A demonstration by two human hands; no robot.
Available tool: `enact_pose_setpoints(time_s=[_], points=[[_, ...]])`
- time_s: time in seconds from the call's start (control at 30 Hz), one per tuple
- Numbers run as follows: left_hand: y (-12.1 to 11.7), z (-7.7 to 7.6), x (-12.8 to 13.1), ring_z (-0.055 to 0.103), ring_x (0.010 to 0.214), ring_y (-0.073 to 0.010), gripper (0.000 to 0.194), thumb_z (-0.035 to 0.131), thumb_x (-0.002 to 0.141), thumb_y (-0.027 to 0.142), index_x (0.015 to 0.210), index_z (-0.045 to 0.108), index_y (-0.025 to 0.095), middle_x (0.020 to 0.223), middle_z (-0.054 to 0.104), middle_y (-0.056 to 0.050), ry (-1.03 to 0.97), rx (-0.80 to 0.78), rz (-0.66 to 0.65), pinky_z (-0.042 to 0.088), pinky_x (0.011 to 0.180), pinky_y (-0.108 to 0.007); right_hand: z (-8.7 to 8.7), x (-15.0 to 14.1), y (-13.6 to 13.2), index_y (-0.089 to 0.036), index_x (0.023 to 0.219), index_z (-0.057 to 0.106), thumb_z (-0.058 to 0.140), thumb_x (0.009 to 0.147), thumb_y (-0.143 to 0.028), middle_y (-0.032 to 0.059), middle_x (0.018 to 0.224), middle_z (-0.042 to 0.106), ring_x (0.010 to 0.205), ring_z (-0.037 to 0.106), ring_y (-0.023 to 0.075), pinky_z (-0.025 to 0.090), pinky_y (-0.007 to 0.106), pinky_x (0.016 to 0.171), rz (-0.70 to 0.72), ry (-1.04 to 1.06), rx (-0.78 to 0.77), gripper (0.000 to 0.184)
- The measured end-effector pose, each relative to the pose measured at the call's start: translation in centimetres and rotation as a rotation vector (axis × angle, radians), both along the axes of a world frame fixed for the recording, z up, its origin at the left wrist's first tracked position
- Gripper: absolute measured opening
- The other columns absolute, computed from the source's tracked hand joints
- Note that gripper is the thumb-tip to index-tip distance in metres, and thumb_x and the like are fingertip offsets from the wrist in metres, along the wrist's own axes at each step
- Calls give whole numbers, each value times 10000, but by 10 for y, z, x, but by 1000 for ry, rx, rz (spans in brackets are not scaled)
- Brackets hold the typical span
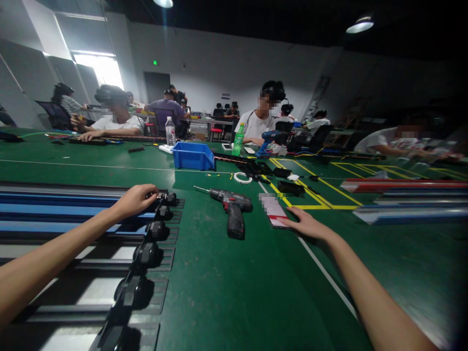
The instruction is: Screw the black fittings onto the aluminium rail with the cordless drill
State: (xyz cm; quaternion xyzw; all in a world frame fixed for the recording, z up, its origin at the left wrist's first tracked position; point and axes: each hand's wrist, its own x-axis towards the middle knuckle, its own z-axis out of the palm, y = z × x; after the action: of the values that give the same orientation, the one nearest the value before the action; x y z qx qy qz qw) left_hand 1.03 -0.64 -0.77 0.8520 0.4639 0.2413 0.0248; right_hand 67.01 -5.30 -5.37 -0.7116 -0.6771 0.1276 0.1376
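My left hand (134,199) reaches across a bank of long blue and silver rails (54,209) and closes its fingers on the top black end fitting (166,198) of a row of black fittings (146,253) running down the rails' ends. My right hand (305,223) lies flat with its fingers stretched, touching a phone (274,210) on the green table (226,282). Between the two hands lies a cordless drill (232,207) on its side, bit pointing left.
A blue bin (193,156), a water bottle (170,131), a green bottle (238,140), a white tape roll (243,178) and black parts (288,187) sit farther back. More rails (405,200) lie at the right. Several seated people work across the table.
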Motion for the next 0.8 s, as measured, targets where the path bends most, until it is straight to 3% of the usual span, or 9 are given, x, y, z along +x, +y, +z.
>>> enact_pose_setpoints(time_s=[0.13,0.3,0.4,0.6,0.8], points=[[0,-1,-1,630,779,-207,308,489,979,404,943,695,179,891,728,-68,5,4,-4,441,735,-276,2,-1,0,-100,1487,564,629,799,-803,216,1594,470,1480,425,412,307,532,1245,-22,32,10,986],[0,-1,-1,624,775,-206,309,482,986,408,939,686,181,891,719,-68,12,7,-3,433,713,-274,7,-2,2,-143,1408,643,395,957,-755,160,1480,616,1376,569,362,416,454,1185,-91,109,61,800],[0,0,0,624,780,-207,295,481,982,397,934,682,186,887,717,-63,12,7,-7,431,708,-273,9,-4,3,-143,1337,694,337,983,-731,162,1398,678,1318,615,371,443,463,1154,-144,133,105,774],[0,0,0,628,792,-211,278,480,974,380,926,678,190,887,717,-63,10,6,-10,433,713,-275,7,-9,3,-152,1302,716,457,940,-703,175,1346,707,1244,659,399,493,504,1097,-184,130,125,708],[-1,0,0,628,785,-212,282,488,968,384,940,688,187,898,725,-67,6,4,-5,440,728,-280,6,-2,2,-123,1393,655,607,856,-709,199,1441,636,1324,600,415,459,533,1139,-149,118,96,796]])
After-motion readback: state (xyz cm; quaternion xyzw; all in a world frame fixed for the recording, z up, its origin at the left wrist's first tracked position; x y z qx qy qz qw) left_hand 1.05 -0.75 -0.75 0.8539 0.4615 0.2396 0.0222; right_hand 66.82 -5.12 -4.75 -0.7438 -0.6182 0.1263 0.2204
